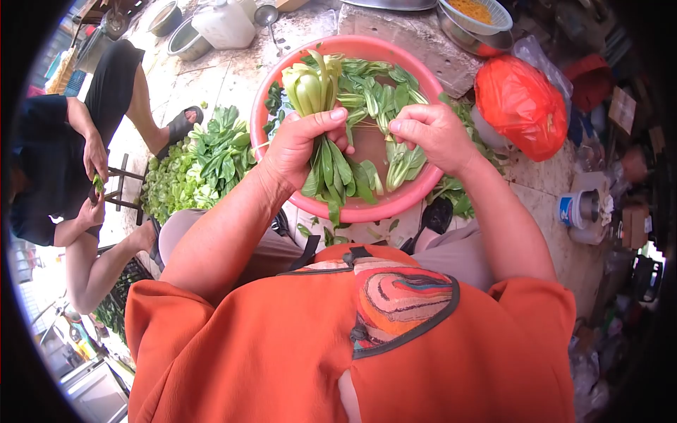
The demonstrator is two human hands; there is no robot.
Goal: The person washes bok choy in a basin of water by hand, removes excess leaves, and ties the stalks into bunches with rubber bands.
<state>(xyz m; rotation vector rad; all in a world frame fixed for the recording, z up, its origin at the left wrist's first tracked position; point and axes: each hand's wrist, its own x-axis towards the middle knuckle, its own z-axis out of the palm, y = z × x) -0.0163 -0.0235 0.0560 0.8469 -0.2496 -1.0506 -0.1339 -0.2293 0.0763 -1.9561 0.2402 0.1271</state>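
My left hand [303, 144] is closed around a bunch of bok choy [309, 88], its pale stem ends up and its green leaves hanging down. To the right, my right hand [430, 134] has its thumb and finger pinched together. A thin yellowish strand [368, 125] appears to run from the bunch to those fingertips. Both hands are over a pink basin [417, 201] holding more bok choy [403, 163] and some water.
Leafy greens [224, 151] are heaped on the floor left of the basin. A person [49, 141] sits at the left, a green piece in their hands. A red plastic bag [522, 106], a white jug [224, 25] and a ladle [268, 17] stand around.
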